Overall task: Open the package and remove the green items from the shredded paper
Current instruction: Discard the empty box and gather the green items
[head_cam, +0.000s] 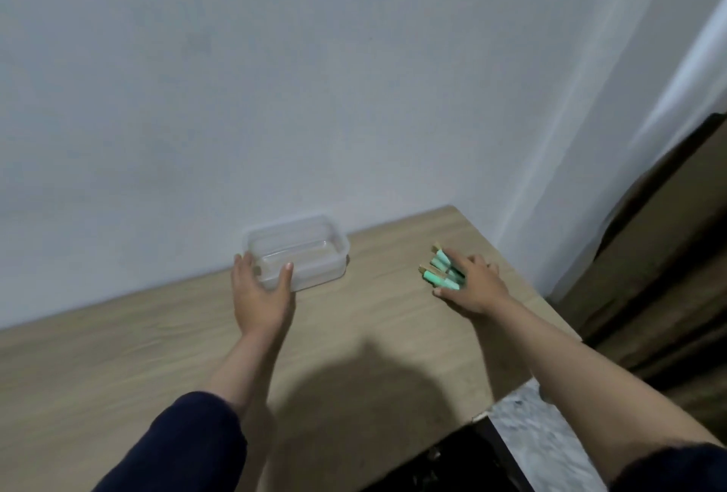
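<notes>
Container first, at centre-left of the frame: a clear plastic tub [297, 253] sits on the wooden tabletop [157, 338] against the white wall [275, 78], and the left hand [260, 295] cups its near-left corner, thumb and fingers curled round the wall of it. No lid and no shredded paper show in it — it looks empty, though blur makes that a judgement. Moving right, the green items [442, 270], a small bundle of pale green sticks with tan tips, lie just beyond the right hand [474, 287], whose fingers curl over and round their near ends. Their long axes run from the fingers toward the upper left of the frame, pointing roughly at the tub — the right hand is plainly the nearer one.
</notes>
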